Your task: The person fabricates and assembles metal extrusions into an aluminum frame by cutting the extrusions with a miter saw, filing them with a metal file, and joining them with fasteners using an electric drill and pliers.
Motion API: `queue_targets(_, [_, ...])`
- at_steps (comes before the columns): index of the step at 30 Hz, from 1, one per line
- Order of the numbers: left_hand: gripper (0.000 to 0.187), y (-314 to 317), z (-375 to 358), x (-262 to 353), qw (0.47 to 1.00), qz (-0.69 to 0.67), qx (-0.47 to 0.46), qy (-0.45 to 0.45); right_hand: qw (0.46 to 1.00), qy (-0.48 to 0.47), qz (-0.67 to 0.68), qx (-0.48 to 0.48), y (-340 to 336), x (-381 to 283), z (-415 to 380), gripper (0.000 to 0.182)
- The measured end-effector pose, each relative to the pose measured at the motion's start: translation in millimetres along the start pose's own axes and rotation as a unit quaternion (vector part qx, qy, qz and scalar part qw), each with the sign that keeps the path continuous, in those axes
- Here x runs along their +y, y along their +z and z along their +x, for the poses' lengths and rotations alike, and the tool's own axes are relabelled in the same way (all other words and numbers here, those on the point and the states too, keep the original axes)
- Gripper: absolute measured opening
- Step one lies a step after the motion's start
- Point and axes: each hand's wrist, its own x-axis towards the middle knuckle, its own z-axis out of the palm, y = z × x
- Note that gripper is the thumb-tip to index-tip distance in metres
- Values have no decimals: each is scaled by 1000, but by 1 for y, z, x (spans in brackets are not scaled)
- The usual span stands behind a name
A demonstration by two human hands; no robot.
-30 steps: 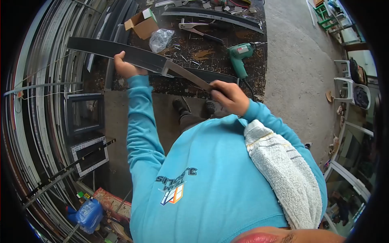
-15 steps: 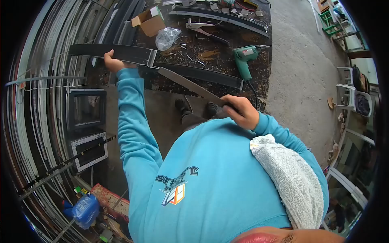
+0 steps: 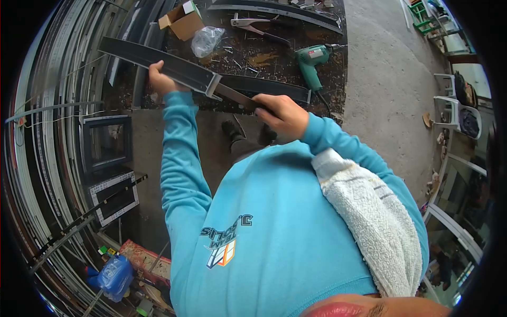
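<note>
My left hand [image 3: 162, 79] is wrapped around a long dark metal profile [image 3: 187, 75], thumb on its upper edge. The profile slants down to the right over the workbench edge, and its pale cut end faces my right hand [image 3: 282, 116]. That hand grips a flat metal strip [image 3: 235, 96], whose far end meets the profile's open end and is hidden there. Behind the strip, a second dark profile [image 3: 274, 87] lies on the bench.
On the dark bench are a green drill [image 3: 311, 66], locking pliers [image 3: 259, 30], a clear plastic bag [image 3: 207, 41] and a cardboard box [image 3: 185, 26]. Metal bits litter its top. Long profiles [image 3: 50, 142] line the left; a white chair [image 3: 449, 108] stands right.
My right hand has moved left and up, and less of the strip shows between it and the profile. The profile now tilts more, its right end lower.
</note>
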Motion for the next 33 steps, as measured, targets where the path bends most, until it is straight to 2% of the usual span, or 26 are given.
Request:
queue_targets(4, [28, -17, 19, 19, 999, -31, -8, -10, 1000, -31, -4, -4, -6, -7, -24, 22])
queue_targets(5, [27, -15, 17, 20, 999, -37, 4, 7, 1000, -5, -2, -7, 1, -5, -27, 21])
queue_targets(9, [24, 0, -4, 11, 997, -46, 49, 41, 999, -16, -26, -9, 19, 2, -5, 27])
queue_targets(12, [25, -39, 48, 19, 997, -29, 51, 43, 992, 54, 86, -77, -11, -17, -34, 23])
queue_targets(14, [25, -48, 53, 32, 990, -10, 110, 89, 962, 168, 199, -78, -31, -15, -62, 19])
queue_targets(16, [23, -61, 50, 33, 978, 64, 141, 140, 955, 120, 269, -21, -33, 6, -71, 12])
queue_targets(18, [30, -44, 19, 37, 978, 69, 117, 162, 951, 138, 270, 52, -28, 12, -59, 9])
queue_targets(19, [35, -26, 0, 42, 977, 67, 101, 175, 956, 112, 264, 63, -25, 12, -47, 10])
queue_targets(22, [55, 19, -59, 49, 984, 33, 4, 172, 967, 47, 231, 98, -2, 2, -9, 25])
queue_targets(25, [53, 31, -55, 38, 978, 14, -66, 198, 977, -33, 170, 127, 19, -5, 33, 40])
queue_targets(26, [52, 36, -56, 37, 975, 7, -92, 203, 969, -63, 190, 141, 26, -6, 43, 41])
queue_targets(28, [52, 42, -64, 36, 978, 0, -93, 187, 968, -64, 204, 133, 31, 1, 54, 39])
queue_targets(31, [50, 44, -68, 33, 974, 20, -66, 214, 957, -81, 256, 110, 30, 3, 55, 23])
queue_targets(33, [45, 45, -72, 35, 966, 20, -79, 244, 941, -39, 327, 76, 22, -5, 49, 20])
